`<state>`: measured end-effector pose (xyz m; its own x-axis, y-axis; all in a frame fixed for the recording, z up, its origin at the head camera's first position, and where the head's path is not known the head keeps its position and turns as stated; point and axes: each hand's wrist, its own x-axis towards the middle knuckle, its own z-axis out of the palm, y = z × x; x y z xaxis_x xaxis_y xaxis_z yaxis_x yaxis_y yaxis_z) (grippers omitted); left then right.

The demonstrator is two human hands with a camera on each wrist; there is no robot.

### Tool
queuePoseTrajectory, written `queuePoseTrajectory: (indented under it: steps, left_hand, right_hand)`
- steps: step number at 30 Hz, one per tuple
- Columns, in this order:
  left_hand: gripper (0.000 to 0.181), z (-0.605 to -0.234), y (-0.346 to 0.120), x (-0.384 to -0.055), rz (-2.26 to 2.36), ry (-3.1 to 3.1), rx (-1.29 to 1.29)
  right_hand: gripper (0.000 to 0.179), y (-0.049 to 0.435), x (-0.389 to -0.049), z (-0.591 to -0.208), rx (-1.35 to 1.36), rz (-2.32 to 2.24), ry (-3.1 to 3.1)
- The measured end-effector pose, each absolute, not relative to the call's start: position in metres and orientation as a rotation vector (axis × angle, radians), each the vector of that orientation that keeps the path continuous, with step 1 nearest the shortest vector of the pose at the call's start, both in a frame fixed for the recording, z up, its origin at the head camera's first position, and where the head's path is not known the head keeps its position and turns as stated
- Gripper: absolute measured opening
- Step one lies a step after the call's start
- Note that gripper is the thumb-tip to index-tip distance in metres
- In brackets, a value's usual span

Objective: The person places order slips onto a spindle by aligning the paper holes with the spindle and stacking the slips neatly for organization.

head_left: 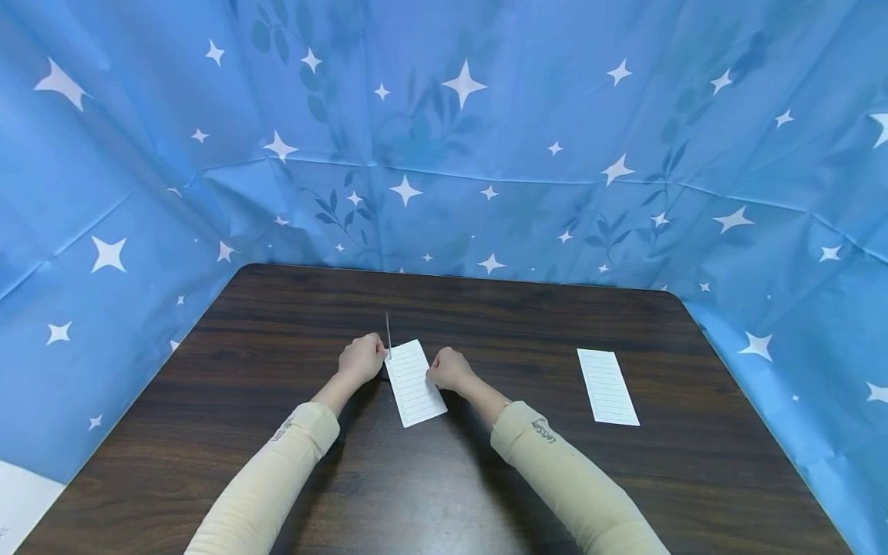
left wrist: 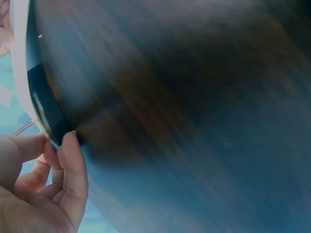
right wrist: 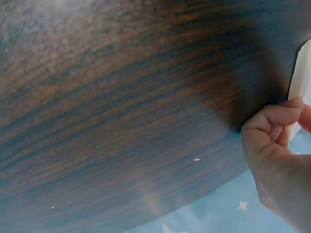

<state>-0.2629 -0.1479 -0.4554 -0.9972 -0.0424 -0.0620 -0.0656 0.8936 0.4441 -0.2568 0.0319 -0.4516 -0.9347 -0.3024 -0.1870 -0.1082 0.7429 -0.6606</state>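
A white lined sheet of paper (head_left: 415, 389) is held tilted between both hands over the dark wood table (head_left: 527, 331). My left hand (head_left: 362, 358) pinches its left edge near the top, thumb and fingertips together. Along that edge, a glossy black band (left wrist: 46, 99) runs down to the fingertips in the left wrist view. A thin, pale sliver (head_left: 388, 331) sticks up beside the sheet's upper left corner; its kind is too fine to make out. On the opposite edge, my right hand (head_left: 451, 370) grips the paper between thumb and curled index finger.
A second lined sheet (head_left: 608, 387) lies flat to the right on the table. Small white specks (right wrist: 197, 159) dot the wood in the right wrist view. Behind the table hangs a blue cloth (head_left: 444, 139) with white stars. Something white (head_left: 24, 505) shows at the lower left.
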Motion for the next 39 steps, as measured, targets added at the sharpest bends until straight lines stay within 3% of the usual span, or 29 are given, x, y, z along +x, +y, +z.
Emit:
queuePoseTrajectory:
  steps: [14, 20, 24, 39]
  left_hand:
    - [0.012, -0.456, -0.148, -0.262, 0.710, 3.013, -0.047]
    - [0.009, -0.459, -0.148, -0.260, 0.732, 3.001, -0.049]
    - [0.012, -0.459, -0.147, -0.259, 0.757, 2.993, -0.058]
    - [0.030, -0.466, -0.150, -0.253, 0.930, 2.970, -0.175]
  right_hand:
    - [0.037, 0.029, -0.257, -0.451, -0.282, -0.938, 2.681]
    - [0.017, 0.030, -0.255, -0.449, -0.285, -0.998, 2.673]
    - [0.006, 0.031, -0.254, -0.447, -0.279, -1.046, 2.657]
    - [0.007, 0.042, -0.256, -0.455, -0.247, -1.301, 2.418]
